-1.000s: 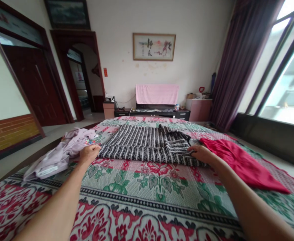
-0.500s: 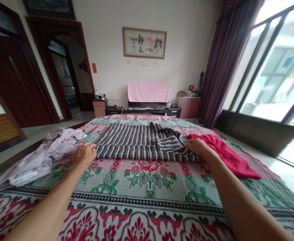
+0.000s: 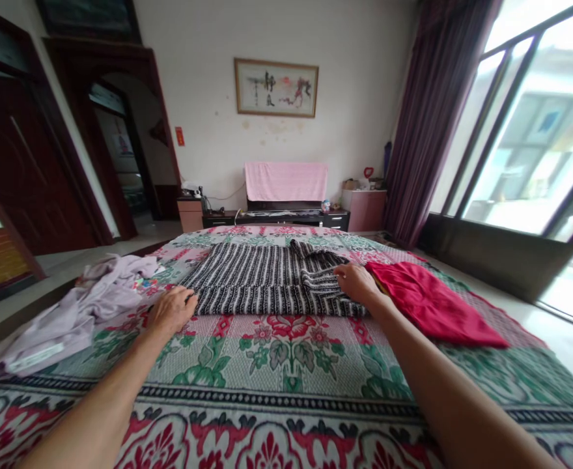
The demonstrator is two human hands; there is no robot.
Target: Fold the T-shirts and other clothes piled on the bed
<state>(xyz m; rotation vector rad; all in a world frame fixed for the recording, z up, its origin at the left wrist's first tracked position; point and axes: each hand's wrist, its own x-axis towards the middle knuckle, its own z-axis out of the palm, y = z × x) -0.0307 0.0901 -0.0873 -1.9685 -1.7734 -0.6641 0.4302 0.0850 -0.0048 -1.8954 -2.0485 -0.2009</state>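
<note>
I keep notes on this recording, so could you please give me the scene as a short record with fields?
Left hand: at left end of striped garment, grip unclear
Right hand: at its right end, grip unclear
Surface: floral-patterned cover
Beside left hand: crumpled lilac garment
Beside right hand: red cloth
Background: pink cloth, framed picture

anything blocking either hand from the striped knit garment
Nothing visible blocks them: the left hand is at the left edge of the striped knit garment, the right hand at its right end. The red cloth lies to its right, the lilac garment to its left.
</note>
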